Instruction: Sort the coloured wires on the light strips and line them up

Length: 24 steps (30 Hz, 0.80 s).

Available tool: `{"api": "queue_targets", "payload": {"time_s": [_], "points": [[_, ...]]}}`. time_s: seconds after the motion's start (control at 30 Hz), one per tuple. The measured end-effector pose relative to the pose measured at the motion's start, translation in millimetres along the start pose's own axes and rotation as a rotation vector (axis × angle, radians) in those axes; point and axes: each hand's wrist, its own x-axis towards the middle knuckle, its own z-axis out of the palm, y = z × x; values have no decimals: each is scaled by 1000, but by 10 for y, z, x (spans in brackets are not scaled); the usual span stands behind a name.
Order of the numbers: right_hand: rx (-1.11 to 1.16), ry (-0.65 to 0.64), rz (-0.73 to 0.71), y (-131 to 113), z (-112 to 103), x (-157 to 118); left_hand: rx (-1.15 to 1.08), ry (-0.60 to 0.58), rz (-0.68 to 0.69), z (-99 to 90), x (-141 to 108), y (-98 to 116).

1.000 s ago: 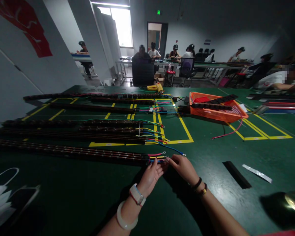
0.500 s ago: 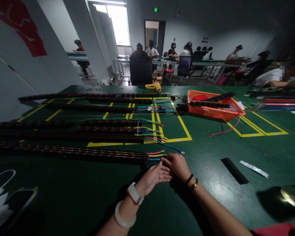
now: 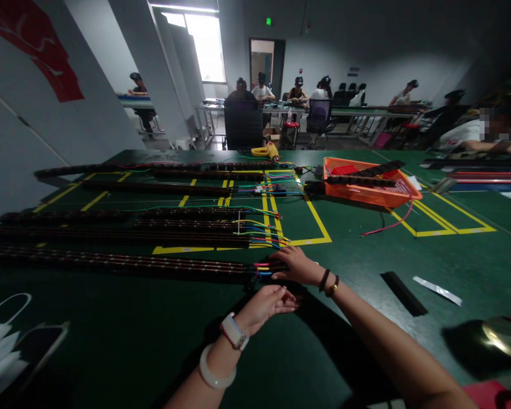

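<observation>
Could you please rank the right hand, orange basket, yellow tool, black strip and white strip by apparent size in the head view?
1. Orange basket
2. Right hand
3. Black strip
Unranked, smallest: white strip and yellow tool; they look too alike in area.

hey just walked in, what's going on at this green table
A person's right hand is over the ends of the red, yellow and blue wires coming from the nearest long, dark bundle; whether it grips them is hidden. The left hand is half open just in front, nothing visible in it. More long, dark bundles lie behind on the green table, with an orange plastic basket at the right.
</observation>
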Motion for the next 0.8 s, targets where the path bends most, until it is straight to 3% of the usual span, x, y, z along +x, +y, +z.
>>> {"api": "queue_targets", "payload": {"time_s": [0.1, 0.23, 0.43, 0.57, 0.8], "points": [[27, -108, -43, 50, 51, 127, -105, 0, 29, -41, 18, -13], [56, -151, -85, 39, 48, 213, -268, 35, 35, -93, 60, -13], [-238, 6, -86, -176, 41, 91, -450, 208, 153, -70, 109, 25], [-399, 66, -153, -293, 147, -32, -506, 228, 226, -42, 145, 4], [-534, 109, -122, -488, 389, -150, -552, 345, 214, -52, 227, -77]]}}
